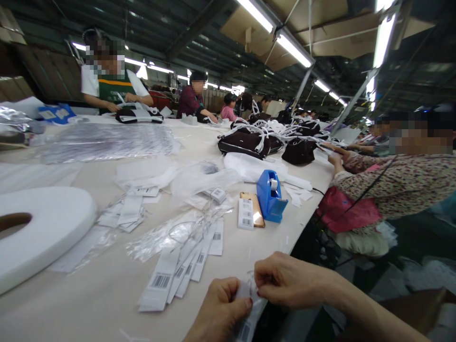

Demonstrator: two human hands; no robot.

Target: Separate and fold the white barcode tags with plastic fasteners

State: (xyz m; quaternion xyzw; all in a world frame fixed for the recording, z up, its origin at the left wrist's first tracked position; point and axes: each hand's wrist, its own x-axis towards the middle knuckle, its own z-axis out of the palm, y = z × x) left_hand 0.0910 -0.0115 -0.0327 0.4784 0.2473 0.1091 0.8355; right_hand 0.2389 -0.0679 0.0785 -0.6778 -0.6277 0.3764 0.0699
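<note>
Near the bottom centre, my left hand [221, 306] is closed on a white barcode tag [245, 323], thumb on top, at the table's edge. My right hand [280, 280] pinches a thin clear string or loop at the tag's upper end, its fingers close to those of my left hand. Ahead and to the left, several white barcode tags [162, 280] lie fanned out on the table with their strings and a clear plastic bag [160, 235]. A second pile of tags [130, 209] sits farther back.
A blue tape dispenser [272, 197] stands beside a gold phone [258, 209] with a tag on it. At left are a white foam roll [46, 223] and plastic sheets [107, 140]. Dark bags [245, 142] are heaped farther back. People work across the table and at right.
</note>
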